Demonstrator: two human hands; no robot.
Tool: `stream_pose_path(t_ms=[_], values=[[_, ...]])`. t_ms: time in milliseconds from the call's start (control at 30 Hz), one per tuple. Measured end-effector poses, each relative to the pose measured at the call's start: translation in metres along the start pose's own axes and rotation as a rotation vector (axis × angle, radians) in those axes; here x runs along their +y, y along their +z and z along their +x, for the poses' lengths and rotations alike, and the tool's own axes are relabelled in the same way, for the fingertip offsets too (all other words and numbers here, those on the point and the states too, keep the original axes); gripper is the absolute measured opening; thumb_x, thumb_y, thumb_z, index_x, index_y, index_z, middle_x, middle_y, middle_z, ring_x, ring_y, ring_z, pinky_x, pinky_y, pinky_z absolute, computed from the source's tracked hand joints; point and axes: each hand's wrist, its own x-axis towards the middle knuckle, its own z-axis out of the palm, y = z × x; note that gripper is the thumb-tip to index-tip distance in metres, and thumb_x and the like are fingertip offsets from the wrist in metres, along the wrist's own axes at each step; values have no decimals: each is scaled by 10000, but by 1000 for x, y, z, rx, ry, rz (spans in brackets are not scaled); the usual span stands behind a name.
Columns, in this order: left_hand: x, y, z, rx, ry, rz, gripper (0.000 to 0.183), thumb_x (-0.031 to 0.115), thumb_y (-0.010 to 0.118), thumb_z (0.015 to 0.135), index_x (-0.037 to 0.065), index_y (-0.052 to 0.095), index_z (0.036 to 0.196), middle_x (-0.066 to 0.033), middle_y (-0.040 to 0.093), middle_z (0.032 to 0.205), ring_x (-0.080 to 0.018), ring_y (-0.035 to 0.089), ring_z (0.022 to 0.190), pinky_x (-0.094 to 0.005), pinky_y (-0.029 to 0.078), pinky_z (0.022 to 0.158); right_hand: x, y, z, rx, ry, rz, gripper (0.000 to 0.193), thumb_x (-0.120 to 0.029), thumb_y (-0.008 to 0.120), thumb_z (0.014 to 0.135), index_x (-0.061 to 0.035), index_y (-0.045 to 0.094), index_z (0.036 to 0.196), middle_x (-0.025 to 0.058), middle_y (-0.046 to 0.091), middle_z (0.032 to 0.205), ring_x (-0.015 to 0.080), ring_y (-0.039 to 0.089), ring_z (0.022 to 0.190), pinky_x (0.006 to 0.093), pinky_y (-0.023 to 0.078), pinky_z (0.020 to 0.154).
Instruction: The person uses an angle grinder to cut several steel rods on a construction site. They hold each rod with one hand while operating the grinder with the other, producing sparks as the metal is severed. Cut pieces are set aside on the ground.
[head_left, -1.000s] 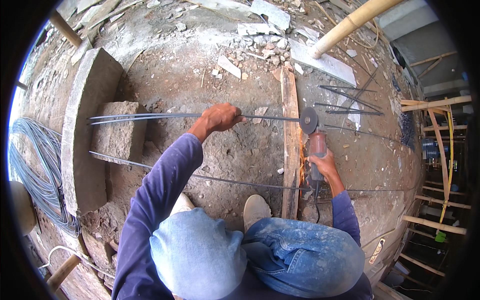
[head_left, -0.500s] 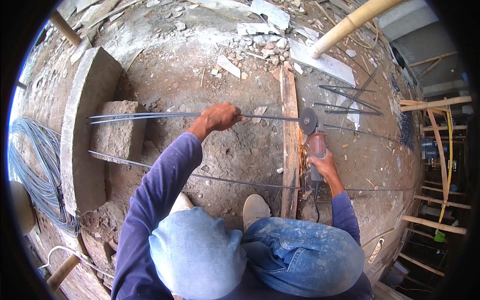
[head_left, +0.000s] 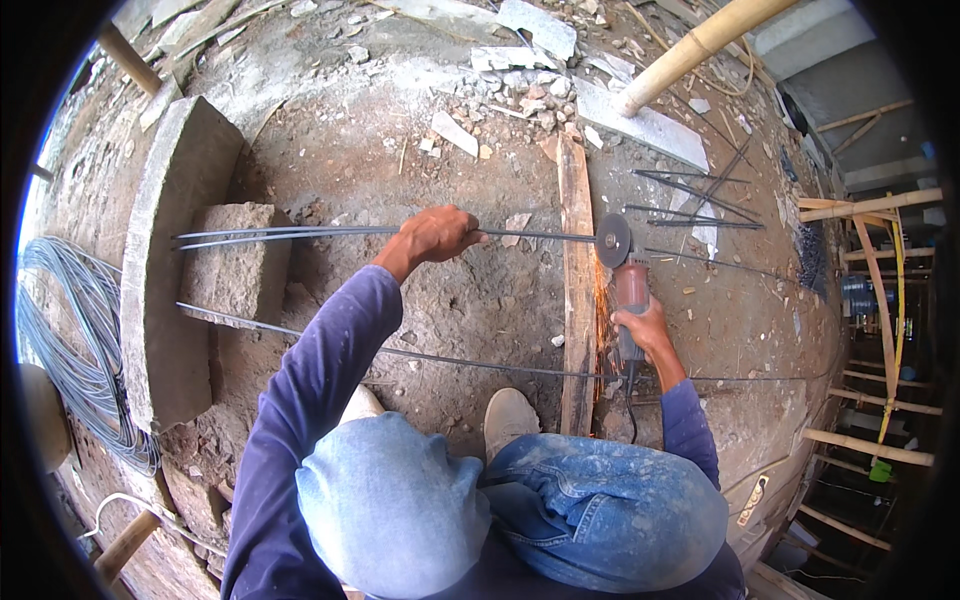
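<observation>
My left hand is closed round a small bundle of steel rods that stretches to the right across a wooden plank. In my right hand is an angle grinder, gripped by its body. Its round cutting disc meets the rods just past the plank's right edge. Orange sparks stream from there down along the plank toward me. Nearer to me, another steel rod lies across the plank. The grinder's cord trails back from its rear end.
A concrete beam and block stand at the left, beside a wire coil. Cut rods lie crossed at the far right. A bamboo pole rises beyond, near stone rubble. Wood and bamboo rails run along the right.
The grinder and my right hand have shifted very slightly left. Sparks still fly from the disc, and my left hand keeps its hold on the rods.
</observation>
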Motion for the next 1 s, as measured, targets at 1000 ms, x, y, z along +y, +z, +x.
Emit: stream_pose_path(t_ms=[1000], values=[[0, 2, -1, 31, 16, -13, 538, 549, 596, 1107, 57, 815, 1087, -204, 801, 970, -428, 769, 940, -542, 585, 833, -7, 2, -1, 6, -21, -10, 429, -109, 843, 796, -33, 656, 1175, 64, 721, 868, 177, 707, 690, 368, 576, 623]])
